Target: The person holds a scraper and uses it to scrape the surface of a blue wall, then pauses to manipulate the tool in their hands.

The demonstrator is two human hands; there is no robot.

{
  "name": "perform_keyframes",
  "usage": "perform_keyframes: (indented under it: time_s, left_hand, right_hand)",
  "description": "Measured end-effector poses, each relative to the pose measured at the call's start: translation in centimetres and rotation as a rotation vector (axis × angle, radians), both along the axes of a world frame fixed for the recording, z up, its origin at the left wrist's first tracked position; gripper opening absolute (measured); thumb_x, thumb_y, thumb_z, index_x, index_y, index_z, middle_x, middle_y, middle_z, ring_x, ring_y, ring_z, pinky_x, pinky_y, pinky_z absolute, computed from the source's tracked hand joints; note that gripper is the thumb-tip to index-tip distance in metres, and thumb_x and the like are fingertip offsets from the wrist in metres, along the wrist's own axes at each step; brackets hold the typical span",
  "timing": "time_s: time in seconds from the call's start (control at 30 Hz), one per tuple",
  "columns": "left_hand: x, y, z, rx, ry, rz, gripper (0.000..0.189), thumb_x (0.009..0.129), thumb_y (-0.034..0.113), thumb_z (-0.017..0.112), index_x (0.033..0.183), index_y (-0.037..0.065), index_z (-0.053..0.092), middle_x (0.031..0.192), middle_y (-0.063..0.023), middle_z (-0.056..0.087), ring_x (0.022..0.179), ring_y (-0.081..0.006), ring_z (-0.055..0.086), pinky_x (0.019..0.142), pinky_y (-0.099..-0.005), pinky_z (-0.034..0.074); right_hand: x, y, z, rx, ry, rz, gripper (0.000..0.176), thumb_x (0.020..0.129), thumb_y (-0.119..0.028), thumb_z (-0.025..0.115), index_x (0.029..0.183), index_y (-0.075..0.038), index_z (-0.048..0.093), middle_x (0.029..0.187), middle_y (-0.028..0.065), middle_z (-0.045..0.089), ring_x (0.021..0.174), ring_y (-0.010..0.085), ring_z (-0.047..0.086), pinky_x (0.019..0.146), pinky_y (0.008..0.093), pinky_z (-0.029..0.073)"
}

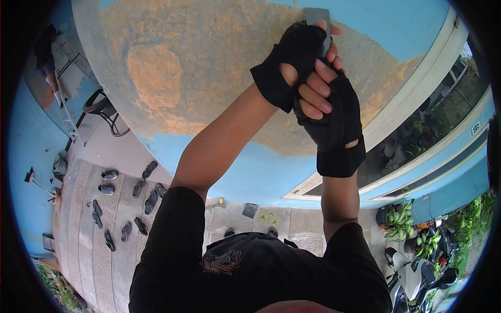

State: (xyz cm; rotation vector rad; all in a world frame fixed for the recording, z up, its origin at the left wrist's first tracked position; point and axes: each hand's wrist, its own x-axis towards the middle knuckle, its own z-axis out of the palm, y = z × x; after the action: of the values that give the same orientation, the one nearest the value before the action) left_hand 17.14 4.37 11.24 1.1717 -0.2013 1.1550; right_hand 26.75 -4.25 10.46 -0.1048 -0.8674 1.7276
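Both hands wear black fingerless gloves and meet high on a wall point(209, 68) with blue paint around a bare grey and orange-brown patch. My left hand point(305, 49) is closed on a flat grey scraper point(317, 16), whose wide blade lies against the wall near the blue paint's edge. Just below it, my right hand point(331, 99) has its fingers curled round the lower part of the grip, which the gloves mostly hide.
At the left, a person point(46, 55) is by a ladder point(65, 109), near a black chair point(99, 107). Several sandals point(151, 201) lie on the paving. A window point(417, 130), potted plants point(399, 219) and a motorbike point(412, 274) are at the right.
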Motion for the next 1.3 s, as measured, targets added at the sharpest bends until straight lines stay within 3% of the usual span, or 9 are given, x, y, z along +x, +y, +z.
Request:
perform_keyframes:
  time_s: [0.5, 0.77, 0.83, 1.3]
  left_hand:
    - [-0.6, 0.1, 0.7, 0.029, 0.031, -0.048, 0.036, 0.102, 0.038, 0.050, 0.117, 0.005, 0.051, 0.077, -0.0034, 0.053, 0.083, -0.0204, 0.058, 0.085, -0.0363, 0.051]
    - [-0.7, -0.3, 0.8, 0.010, 0.043, -0.004, 0.037, 0.103, 0.037, 0.050, 0.119, 0.003, 0.051, 0.078, -0.0044, 0.055, 0.082, -0.0203, 0.060, 0.083, -0.0373, 0.053]
    - [-0.5, 0.8, 1.5, 0.085, -0.041, -0.031, 0.037, 0.103, 0.037, 0.051, 0.119, 0.003, 0.051, 0.079, -0.0045, 0.055, 0.082, -0.0202, 0.059, 0.083, -0.0360, 0.053]
    - [-0.2, 0.1, 0.3, -0.022, -0.004, -0.071, 0.037, 0.102, 0.037, 0.052, 0.117, 0.003, 0.052, 0.078, -0.0049, 0.055, 0.081, -0.0202, 0.059, 0.083, -0.0358, 0.053]
  right_hand:
    - [-0.7, -0.3, 0.7, 0.021, -0.022, -0.057, 0.013, 0.104, -0.013, 0.045, 0.092, -0.017, 0.045, 0.063, -0.0017, 0.044, 0.043, 0.0089, 0.036, 0.038, 0.0251, 0.030]
    - [-0.3, 0.2, 0.5, 0.059, -0.020, 0.010, 0.009, 0.102, -0.012, 0.048, 0.096, -0.018, 0.046, 0.065, -0.0008, 0.044, 0.044, 0.0103, 0.036, 0.039, 0.0274, 0.032]
    - [-1.0, 0.4, 1.6, 0.053, 0.025, -0.018, 0.012, 0.104, -0.011, 0.045, 0.094, -0.016, 0.047, 0.065, -0.0016, 0.044, 0.043, 0.0085, 0.035, 0.038, 0.0238, 0.030]
    - [-0.5, -0.3, 0.5, -0.003, 0.000, -0.035, 0.012, 0.103, -0.012, 0.045, 0.092, -0.017, 0.046, 0.063, -0.0010, 0.043, 0.042, 0.0101, 0.036, 0.037, 0.0262, 0.030]
